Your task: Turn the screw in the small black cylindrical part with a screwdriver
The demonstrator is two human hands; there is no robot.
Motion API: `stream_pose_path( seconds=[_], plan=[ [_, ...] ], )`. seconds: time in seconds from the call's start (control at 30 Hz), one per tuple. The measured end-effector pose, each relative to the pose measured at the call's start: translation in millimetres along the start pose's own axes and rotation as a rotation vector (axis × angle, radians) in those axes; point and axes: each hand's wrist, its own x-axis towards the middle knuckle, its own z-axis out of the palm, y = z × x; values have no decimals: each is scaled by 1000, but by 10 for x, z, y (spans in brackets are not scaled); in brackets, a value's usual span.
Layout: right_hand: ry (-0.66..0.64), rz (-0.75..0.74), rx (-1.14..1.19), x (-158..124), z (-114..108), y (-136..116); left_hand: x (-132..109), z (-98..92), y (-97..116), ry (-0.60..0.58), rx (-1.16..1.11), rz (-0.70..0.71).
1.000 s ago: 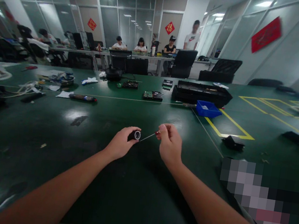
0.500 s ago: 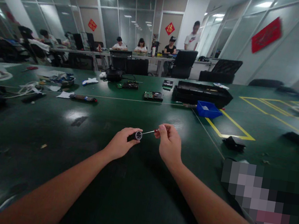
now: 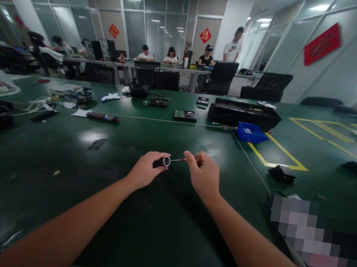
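My left hand (image 3: 146,167) is closed around a short black cylinder (image 3: 162,161) with a pale ring at its round end, which faces right and toward me. What the cylinder belongs to I cannot make out. Thumb and fingers of my right hand (image 3: 204,173) grip a screwdriver (image 3: 177,160) with a thin metal shaft and a red handle. Its shaft points left, and the tip reaches the ringed end of the cylinder; whether it sits inside is too small to tell. Most of the handle is hidden by my right fingers.
Beyond my hands lie a circuit board (image 3: 185,115), a blue bin (image 3: 252,133) and a long black housing (image 3: 244,114). A dark tube-shaped part (image 3: 102,117) is at left, a small black block (image 3: 282,174) at right. Several people sit or stand farther back.
My right thumb and fingers have shifted their hold on the screwdriver, covering more of its handle. The left hand keeps its grip on the cylinder. The view has shifted slightly.
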Motion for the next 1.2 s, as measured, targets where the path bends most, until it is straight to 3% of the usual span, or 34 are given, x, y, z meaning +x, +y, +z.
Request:
stream_pose_path(
  seconds=[0.23, 0.4, 0.63, 0.73, 0.83, 0.97, 1.1, 1.2],
  plan=[
    [-157, 6, 190, -28, 30, 3, 17, 6, -44, 11, 18, -8],
    [-146, 35, 100, -8, 27, 16, 12, 12, -23, 10, 45, -4],
    [-190, 7, 213, -18, 48, 37, 25, -10, -36, 35, 22, -16],
    [-146, 40, 232, -18, 69, 45, 22, -13, -25, 34, 18, -12],
    [-63, 106, 400, -4, 113, 82, 12, -9, 1, 45, 14, -18],
    [-47, 221, 628, 29, 182, 151, 8, 3, 23, 30, 23, -5],
    [-27, 427, 924, 68, 221, 211, 35, 1, 27, 81, 80, 126],
    [-24, 587, 986, 94, 229, 265, 58, -2, 15, 72, 149, 170]
  ],
)
